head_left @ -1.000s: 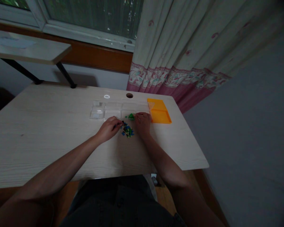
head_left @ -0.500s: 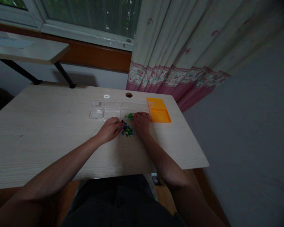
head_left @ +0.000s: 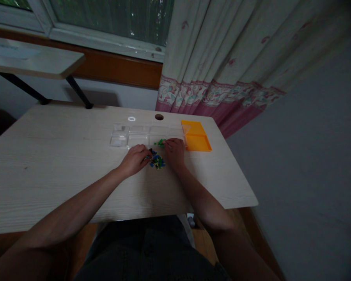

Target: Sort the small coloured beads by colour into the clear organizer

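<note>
Blue, green and dark pieces (head_left: 158, 162) are lying heaped on the table (head_left: 76, 171); the left hand (head_left: 135, 159) is resting bunched at their edge, the right hand (head_left: 176, 153) curled by green pieces (head_left: 160, 143) in the clear tray (head_left: 138, 139); whether either is pinching any, I can't tell; picking seems under way, the next move needing a light pinch

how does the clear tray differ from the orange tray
The clear tray is see-through, while the orange tray is opaque. The clear tray stretches longer from left to right than the orange tray. The clear tray is divided into several compartments; the orange tray shows two sections, one behind the other. Both lie on the table.
</note>
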Demonstrator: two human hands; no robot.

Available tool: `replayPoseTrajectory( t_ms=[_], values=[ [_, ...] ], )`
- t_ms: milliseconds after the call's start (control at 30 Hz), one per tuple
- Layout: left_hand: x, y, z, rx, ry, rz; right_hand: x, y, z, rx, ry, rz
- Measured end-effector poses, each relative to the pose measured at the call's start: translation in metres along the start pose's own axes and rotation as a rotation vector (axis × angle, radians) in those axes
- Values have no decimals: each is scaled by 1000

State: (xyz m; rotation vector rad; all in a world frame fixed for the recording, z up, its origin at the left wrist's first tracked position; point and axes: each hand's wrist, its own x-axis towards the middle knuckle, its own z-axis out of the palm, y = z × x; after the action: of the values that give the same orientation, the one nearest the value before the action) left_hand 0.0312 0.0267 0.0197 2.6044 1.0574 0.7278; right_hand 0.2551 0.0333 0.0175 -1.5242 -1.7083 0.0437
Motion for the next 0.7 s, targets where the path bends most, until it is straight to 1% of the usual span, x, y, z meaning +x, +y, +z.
replayPoseTrajectory(
  t_ms=[300,533,700],
  values=[
    [0,2,-3,-9,6,-50,-1,-1,-2,-24,13,-39],
    [-5,-2,-13,15,-10,-52,-1,-1,-1,-23,5,-37],
    [-5,-2,-12,24,-14,-37,-1,-2,-1,-18,10,-50]
  ],
)
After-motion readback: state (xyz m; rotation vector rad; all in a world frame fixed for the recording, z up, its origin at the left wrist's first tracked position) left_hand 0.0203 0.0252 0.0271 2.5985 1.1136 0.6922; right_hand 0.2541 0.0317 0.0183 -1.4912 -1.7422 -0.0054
